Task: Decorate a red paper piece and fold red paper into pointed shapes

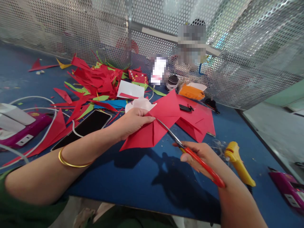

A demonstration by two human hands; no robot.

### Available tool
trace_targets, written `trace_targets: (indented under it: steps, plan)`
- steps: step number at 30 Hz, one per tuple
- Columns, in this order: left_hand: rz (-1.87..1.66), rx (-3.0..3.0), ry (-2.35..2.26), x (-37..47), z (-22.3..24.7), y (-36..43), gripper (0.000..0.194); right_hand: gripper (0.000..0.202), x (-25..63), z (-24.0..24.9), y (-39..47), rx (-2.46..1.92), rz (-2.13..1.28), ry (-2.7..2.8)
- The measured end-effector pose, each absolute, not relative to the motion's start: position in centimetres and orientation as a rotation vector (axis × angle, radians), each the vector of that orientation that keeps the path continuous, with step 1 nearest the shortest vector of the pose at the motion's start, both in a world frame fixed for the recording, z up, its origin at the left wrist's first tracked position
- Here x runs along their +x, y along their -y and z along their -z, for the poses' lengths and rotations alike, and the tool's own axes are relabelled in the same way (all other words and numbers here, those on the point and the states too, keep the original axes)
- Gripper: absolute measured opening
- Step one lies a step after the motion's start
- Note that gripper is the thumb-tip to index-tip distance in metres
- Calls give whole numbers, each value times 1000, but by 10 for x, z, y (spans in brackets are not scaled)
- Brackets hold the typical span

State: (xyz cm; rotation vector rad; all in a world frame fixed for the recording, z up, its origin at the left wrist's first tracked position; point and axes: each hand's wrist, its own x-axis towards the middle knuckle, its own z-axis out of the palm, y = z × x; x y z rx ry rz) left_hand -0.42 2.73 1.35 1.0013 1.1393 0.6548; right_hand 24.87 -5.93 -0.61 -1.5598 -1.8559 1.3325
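My left hand (pixel 136 122) pinches a folded sheet of red paper (pixel 163 110) by its left side, holding it above the blue table. In my right hand (pixel 201 156) is a pair of scissors (pixel 204 166) with red-orange handles. Their blades point up and left and meet the paper close to my left thumb. Beyond the held sheet lie more red paper sheets (pixel 199 122), with a small black object (pixel 186 108) on top. A white cup-like piece (pixel 140 104) sits just behind my left hand, which partly hides it.
Red, green and blue paper scraps (pixel 102 79) are heaped at the back left. A dark-screened phone (pixel 83 128) and white cables lie left. A yellow glue gun (pixel 237 163) and a purple power strip (pixel 287 190) lie right. Perforated metal panels (pixel 95 28) border the table's back.
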Motion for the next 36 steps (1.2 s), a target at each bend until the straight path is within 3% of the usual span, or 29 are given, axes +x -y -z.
trace_targets:
  steps: [18,31,36]
  plan:
    - [-708,930,-1098,-3,-11,-29,17,64,249,2,59,-1665,-1163,1945]
    - [-660,1071,-1120,-5,-10,-29,15,84,257,8,62,-1502,-1314,1862]
    - [-671,1096,-1094,-4,-12,-29,14,79,262,16,61,-1494,-1353,1838]
